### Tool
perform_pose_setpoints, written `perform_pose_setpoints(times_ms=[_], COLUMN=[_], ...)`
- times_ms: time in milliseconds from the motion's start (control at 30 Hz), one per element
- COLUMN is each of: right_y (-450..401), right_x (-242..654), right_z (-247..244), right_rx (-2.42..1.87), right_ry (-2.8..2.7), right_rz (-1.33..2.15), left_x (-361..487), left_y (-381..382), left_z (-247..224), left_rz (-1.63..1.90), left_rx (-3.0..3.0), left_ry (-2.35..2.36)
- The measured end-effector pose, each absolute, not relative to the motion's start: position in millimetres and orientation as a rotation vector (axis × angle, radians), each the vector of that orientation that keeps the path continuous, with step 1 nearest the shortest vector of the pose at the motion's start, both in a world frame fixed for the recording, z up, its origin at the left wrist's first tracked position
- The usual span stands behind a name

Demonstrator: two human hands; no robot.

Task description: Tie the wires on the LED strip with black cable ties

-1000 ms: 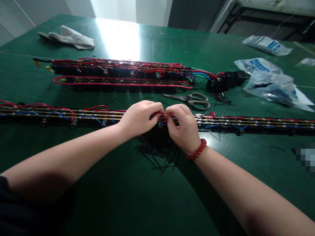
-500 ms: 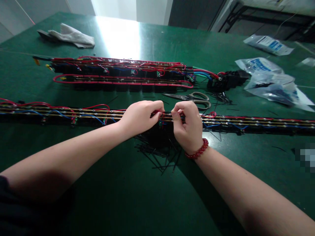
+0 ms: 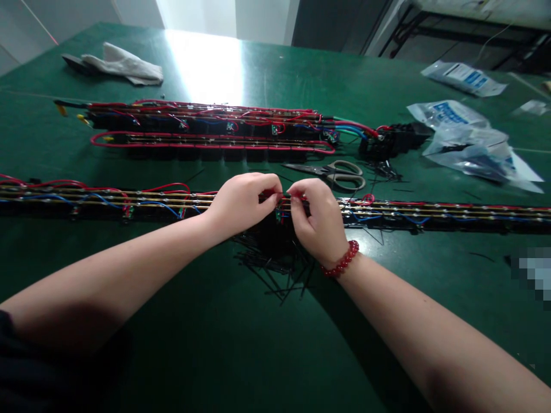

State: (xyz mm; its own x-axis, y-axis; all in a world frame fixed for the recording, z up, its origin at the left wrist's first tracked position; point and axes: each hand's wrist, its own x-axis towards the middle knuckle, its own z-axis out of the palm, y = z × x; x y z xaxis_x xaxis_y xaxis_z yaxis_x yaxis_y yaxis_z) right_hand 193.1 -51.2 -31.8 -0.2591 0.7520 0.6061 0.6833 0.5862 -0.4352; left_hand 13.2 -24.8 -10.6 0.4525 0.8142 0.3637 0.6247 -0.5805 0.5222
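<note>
A long black strip assembly (image 3: 387, 213) with brass-coloured rails and red and blue wires crosses the table. Over its middle, my left hand (image 3: 245, 202) and my right hand (image 3: 317, 215) meet almost tip to tip. Each is closed in a pinch, and a bit of red wire (image 3: 284, 194) shows between the fingertips. Most of that wire is hidden by the fingers. Just below the hands lies a heap of thin black strips (image 3: 279, 269) that look like cable ties. Scissors (image 3: 340, 174) rest behind my right hand.
Farther back is a wired black assembly (image 3: 206, 117) with a cable bundle and black connector (image 3: 396, 139). Plastic bags (image 3: 465, 135) lie at the right, and a pale glove or cloth (image 3: 124, 66) at the back left. The table (image 3: 206, 344) is green.
My right hand has shifted left, so its fingertips are now close to those of my left hand. Both remain pinched above the strip assembly. The view has shifted slightly.
</note>
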Motion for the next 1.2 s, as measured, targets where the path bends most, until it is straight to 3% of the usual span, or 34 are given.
perform_pose_setpoints(times_ms=[300, 1200], right_y=[-54.9, -55.5], right_x=[191.7, 190.7], right_z=[-29.6, -29.7], right_rx=[-1.224, -1.225], right_ry=[-2.073, -2.167], right_rz=[0.144, 0.089], left_x=[10.6, 11.5], left_y=[-26.0, -22.9], left_z=[-8.1, -10.1], left_rz=[0.993, 0.86], left_rx=[2.31, 2.279], left_ry=[1.187, 1.272])
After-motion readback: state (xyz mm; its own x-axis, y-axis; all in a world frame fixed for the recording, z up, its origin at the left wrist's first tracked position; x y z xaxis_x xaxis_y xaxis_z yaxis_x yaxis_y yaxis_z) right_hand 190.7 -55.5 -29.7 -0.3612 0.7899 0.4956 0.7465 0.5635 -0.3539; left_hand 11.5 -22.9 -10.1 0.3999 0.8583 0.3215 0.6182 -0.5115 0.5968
